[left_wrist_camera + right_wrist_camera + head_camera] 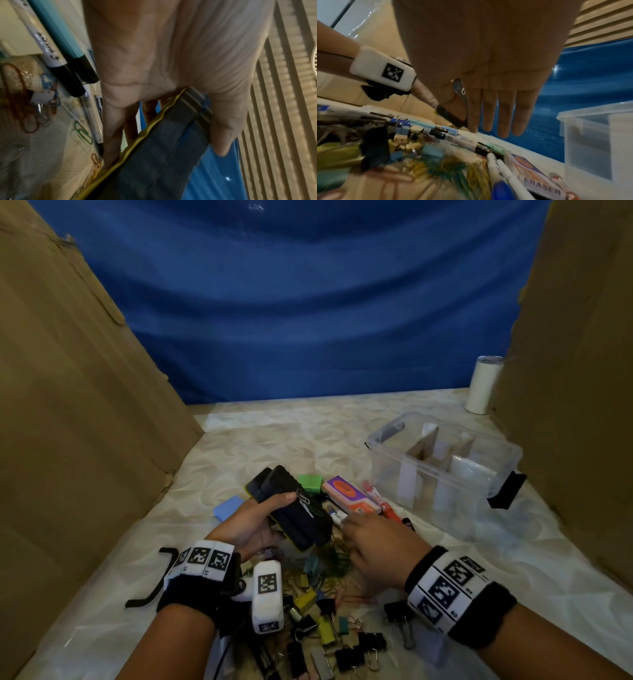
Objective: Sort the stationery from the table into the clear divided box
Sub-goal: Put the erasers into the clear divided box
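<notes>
My left hand [253, 522] grips a black board eraser with a yellow edge [291, 508], tilted above the pile; its thumb and fingers curl round the block [163, 148]. A few paper clips [305, 501] cling to the eraser's top. My right hand [373, 546] hovers palm down just right of it, fingers straight [503, 115] and holding nothing. The clear divided box [445, 460] stands at the right with cardboard dividers inside; its wall [590, 142] shows in the right wrist view. A purple and orange eraser box [349, 494] and red markers [380, 501] lie between hand and box.
Binder clips [325, 628] and paper clips [82, 132] litter the near table. Pens [49, 50] lie under my left hand. Blue sticky notes [227, 506] and a green block [310, 482] lie behind. Cardboard walls [68, 405] flank both sides; a white tumbler [483, 385] stands far right.
</notes>
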A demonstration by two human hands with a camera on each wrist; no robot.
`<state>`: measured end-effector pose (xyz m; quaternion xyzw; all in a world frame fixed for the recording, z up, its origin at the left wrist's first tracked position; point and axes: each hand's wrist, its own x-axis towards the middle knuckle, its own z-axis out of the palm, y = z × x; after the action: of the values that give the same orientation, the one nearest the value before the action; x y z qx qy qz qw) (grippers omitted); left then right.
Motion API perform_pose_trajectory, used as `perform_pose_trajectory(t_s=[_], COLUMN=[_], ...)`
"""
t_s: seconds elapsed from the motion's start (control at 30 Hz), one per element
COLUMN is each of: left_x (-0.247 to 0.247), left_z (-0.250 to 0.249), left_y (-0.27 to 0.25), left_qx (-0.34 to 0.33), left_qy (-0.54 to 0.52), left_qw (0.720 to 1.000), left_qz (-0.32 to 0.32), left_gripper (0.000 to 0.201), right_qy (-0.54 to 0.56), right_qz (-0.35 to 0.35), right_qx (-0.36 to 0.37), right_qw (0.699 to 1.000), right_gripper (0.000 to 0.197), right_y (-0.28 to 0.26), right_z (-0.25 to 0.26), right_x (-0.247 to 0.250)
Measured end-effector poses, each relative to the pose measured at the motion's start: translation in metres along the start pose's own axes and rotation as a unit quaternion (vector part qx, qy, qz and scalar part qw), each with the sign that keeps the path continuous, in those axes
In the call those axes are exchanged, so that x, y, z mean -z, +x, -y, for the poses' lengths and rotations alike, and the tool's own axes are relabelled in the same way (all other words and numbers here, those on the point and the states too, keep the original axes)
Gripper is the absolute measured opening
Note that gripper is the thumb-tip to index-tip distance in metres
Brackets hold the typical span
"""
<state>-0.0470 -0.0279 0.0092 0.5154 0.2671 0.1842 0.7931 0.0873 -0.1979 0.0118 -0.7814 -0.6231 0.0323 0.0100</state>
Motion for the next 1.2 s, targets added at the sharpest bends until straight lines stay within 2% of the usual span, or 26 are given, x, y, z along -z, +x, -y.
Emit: perform_pose_trajectory(t_s=[0.1,0.17,0.23,0.3,0.37,0.4,0.47,0.53,0.63,0.73,0.83,0.93,1.0,1.1,1.2], left_x=[-0.002,-0.005,-0.004,0.0,0.006,0.007,0.004,-0.001,-0.005,-0.001,0.003,0.0,-0.002,-0.003,-0.006], left_z=[0.002,0.001,-0.001,-0.002,-0.002,-0.002,-0.001,0.0,-0.001,-0.003,-0.003,-0.003,-0.005,-0.007,-0.009], left_y=[0.002,0.001,0.001,0.001,0.003,0.003,0.003,0.004,0.005,0.006,0.007,0.007,0.007,0.006,0.003], left_qx=[0.007,0.006,0.002,-0.002,-0.003,-0.003,0.001,0.004,-0.001,-0.003,0.002,-0.002,-0.007,-0.013,-0.008], left_qy=[0.007,0.013,0.009,0.004,0.003,0.002,0.004,0.01,0.005,-0.008,-0.015,-0.021,-0.01,0.043,0.103], left_qw=[1.0,1.0,1.0,1.0,1.0,1.0,1.0,1.0,1.0,1.0,1.0,0.999,0.999,0.997,0.992], left_qz=[0.015,0.026,0.022,0.002,-0.014,-0.015,-0.013,0.0,0.014,0.004,-0.019,-0.036,-0.04,-0.058,-0.076], left_gripper=[0.034,0.034,0.029,0.027,0.026,0.028,0.034,0.037,0.034,0.03,0.04,0.04,0.023,0.011,0.013], right_qy=[0.093,0.134,0.12,0.088,0.039,0.02,0.042,0.113,0.204,0.182,0.121,0.067,0.015,0.046,0.094], right_qz=[-0.083,-0.075,-0.046,-0.013,0.016,0.013,-0.034,-0.077,-0.092,-0.116,-0.105,-0.025,0.013,-0.011,-0.005], right_qx=[0.033,0.066,0.072,0.063,0.043,0.029,0.012,0.034,0.087,0.116,0.131,0.086,0.036,-0.023,-0.107], right_qw=[0.992,0.986,0.989,0.994,0.998,0.999,0.998,0.99,0.971,0.969,0.978,0.994,0.999,0.999,0.99], right_gripper=[0.053,0.07,0.077,0.073,0.059,0.054,0.049,0.055,0.056,0.041,0.031,0.023,0.022,0.024,0.039], right_y=[0.007,0.01,0.011,0.009,0.006,0.007,0.011,0.018,0.027,0.028,0.024,0.022,0.023,0.034,0.066], right_z=[0.009,0.019,0.022,0.015,0.006,0.002,0.002,0.01,0.022,0.016,0.006,-0.003,-0.009,-0.016,-0.033], right_x=[0.012,0.016,0.008,-0.003,-0.004,-0.001,0.008,0.017,0.021,0.01,0.002,-0.002,-0.004,0.002,0.01])
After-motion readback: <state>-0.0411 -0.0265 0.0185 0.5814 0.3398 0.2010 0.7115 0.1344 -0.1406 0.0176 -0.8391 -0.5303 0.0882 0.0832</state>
